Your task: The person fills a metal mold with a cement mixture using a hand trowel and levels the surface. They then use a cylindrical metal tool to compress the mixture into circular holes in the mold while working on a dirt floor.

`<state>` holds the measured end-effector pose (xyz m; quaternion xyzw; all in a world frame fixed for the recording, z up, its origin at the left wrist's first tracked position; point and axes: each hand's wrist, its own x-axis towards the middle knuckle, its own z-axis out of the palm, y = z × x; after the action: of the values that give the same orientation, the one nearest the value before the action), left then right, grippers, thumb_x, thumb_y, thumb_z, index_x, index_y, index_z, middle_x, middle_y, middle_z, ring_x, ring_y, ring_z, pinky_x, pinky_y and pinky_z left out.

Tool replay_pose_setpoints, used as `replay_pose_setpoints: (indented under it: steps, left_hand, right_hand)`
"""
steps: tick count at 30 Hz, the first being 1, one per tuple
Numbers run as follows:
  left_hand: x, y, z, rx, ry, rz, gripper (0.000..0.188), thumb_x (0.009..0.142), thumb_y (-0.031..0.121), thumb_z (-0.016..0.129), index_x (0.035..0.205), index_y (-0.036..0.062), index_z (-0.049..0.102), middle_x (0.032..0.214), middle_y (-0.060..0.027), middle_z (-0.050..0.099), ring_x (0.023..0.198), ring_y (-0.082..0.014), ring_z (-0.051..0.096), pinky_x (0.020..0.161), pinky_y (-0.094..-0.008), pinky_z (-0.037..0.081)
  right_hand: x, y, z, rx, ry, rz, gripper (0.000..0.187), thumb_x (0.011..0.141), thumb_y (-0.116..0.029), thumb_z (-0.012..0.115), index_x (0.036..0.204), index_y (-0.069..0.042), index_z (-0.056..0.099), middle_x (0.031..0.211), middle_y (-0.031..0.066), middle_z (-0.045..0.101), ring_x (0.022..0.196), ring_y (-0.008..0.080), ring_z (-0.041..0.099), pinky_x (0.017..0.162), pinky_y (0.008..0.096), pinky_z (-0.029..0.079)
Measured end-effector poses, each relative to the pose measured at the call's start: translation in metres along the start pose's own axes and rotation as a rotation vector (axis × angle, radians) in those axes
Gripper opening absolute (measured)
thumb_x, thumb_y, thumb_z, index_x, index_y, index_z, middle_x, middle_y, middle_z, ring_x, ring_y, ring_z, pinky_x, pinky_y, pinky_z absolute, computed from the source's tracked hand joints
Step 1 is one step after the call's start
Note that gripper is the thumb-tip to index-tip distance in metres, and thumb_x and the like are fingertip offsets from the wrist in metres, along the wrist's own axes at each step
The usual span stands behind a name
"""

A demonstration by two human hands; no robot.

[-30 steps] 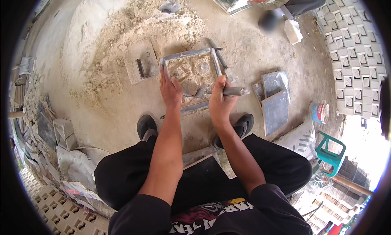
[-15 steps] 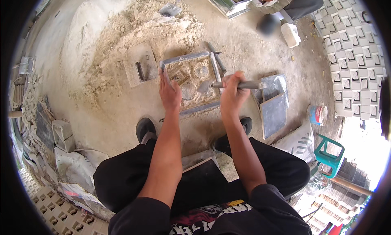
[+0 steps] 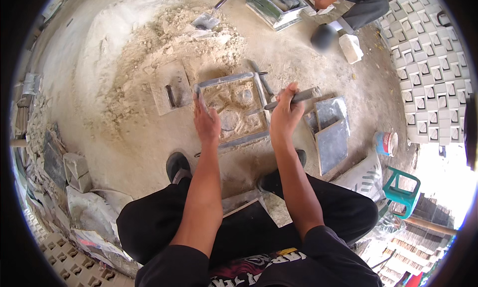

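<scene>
A grey rectangular mould frame [image 3: 230, 79] lies on the dusty ground in front of my feet. Packed tan sandy material [image 3: 223, 99] fills it, with rounded and angular shapes pressed in. My left hand [image 3: 206, 124] holds the frame's left bar, fingers along the bar and thumb on the inner side. Over the right bar, my right hand [image 3: 285, 117] is closed around a trowel-like tool [image 3: 307, 94] with a thick grey handle. Its thin end points left, over the sand; the blade's exact shape is hard to make out.
Left of the frame lies a flat board with a handle [image 3: 173, 90]; beyond is loose sand [image 3: 199, 50] with a small shovel [image 3: 206, 21]. At right are grey plates [image 3: 332, 143], a bucket [image 3: 386, 143] and a green stool [image 3: 401, 191]. Another person's hand [image 3: 322, 3] works far right.
My right hand has tilted the tool, its handle end now higher and its blade turned. The left hand keeps its place on the frame. The whole view has shifted slightly.
</scene>
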<state>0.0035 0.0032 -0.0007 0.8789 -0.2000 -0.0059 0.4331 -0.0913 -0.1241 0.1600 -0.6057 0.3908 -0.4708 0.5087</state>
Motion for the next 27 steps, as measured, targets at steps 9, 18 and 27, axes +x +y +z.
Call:
replay_pose_setpoints:
  steps: [9,18,27]
  left_hand:
    - [0.001,0.000,0.001,0.008,-0.008,-0.013,0.059,0.090,0.014,0.044,0.146,0.0073,0.028,0.151,-0.0187,0.028,0.135,-0.0373,0.035,0.108,-0.0450,0.033]
    - [0.000,-0.005,0.002,0.109,0.011,0.030,0.061,0.091,0.022,0.045,0.147,0.0039,0.027,0.153,-0.0170,0.026,0.138,-0.0336,0.032,0.109,-0.0470,0.028]
    - [0.000,0.012,0.010,0.533,-0.116,0.116,0.064,0.097,0.038,0.035,0.148,0.0009,0.022,0.156,-0.0144,0.020,0.146,-0.0263,0.013,0.116,-0.0487,0.012]
  right_hand:
    - [-0.003,0.004,-0.009,0.037,-0.038,-0.135,0.035,0.102,-0.033,0.046,0.082,-0.004,0.047,0.068,-0.0029,0.041,0.060,0.0049,0.035,0.052,0.0247,0.028]
    - [0.001,0.000,0.027,0.184,-0.118,-0.148,0.033,0.101,-0.032,0.049,0.085,-0.003,0.049,0.068,-0.0031,0.040,0.060,0.0048,0.035,0.051,0.0241,0.028]
    - [0.038,0.008,0.043,0.160,-0.256,-0.156,0.033,0.101,-0.032,0.048,0.084,-0.004,0.048,0.068,-0.0023,0.044,0.058,0.0051,0.039,0.051,0.0232,0.032]
